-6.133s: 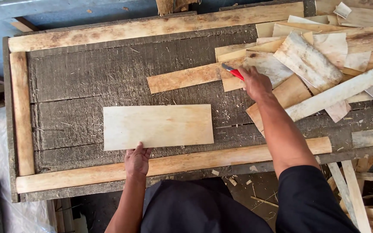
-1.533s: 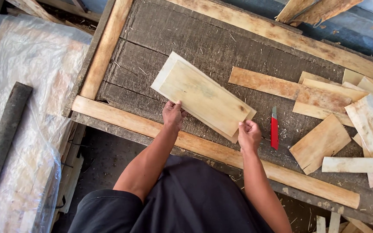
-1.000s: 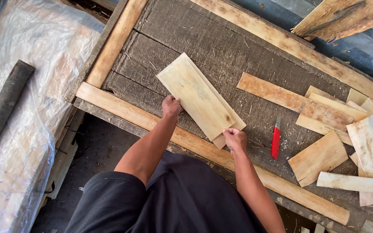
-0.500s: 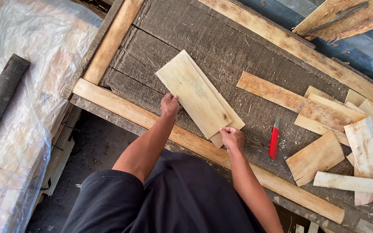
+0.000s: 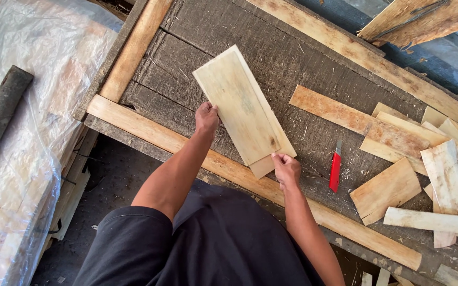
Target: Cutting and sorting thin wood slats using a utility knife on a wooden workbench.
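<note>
Position: pale wood sheets point(image 5: 242, 108), two thin rectangular pcs stacked nearly flush, lie on the dark tabletop point(image 5: 186, 63) directly ahead of the person, at approx. 12 o'clock from the torso. Long axis runs from 11 o'clock (far end) to 5 o'clock (near end). The lower pc sticks out a little past the upper one along the right edge and at the near end.

Left hand point(image 5: 207, 117): at the stack's left long edge, approx. mid-length, i.e. 9 o'clock from the stack ctr. Fingers curled, pressed against the edge; thumb appears to rest on top. Closed on the edge, not spread flat.

Right hand point(image 5: 286, 168): at the near right corner, approx. 5 o'clock from the stack ctr. Fingertips pinch the corner where the lower pc protrudes. Also closed on the stack.

Both hands contact the sheets; neither is clearly nearer. Hands stand well apart, on opposite sides of the long axis.

Surroundings: light wooden rail point(image 5: 250, 180) borders the tabletop's near edge, just below both hands. Red utility knife point(image 5: 335, 171) lies at 3 o'clock from the right hand, near but not touching. Loose pile of wood offcuts point(image 5: 430, 159) beyond, further toward 3 o'clock. Clear plastic sheeting point(image 5: 22, 132) well apart at 9 o'clock.
</note>
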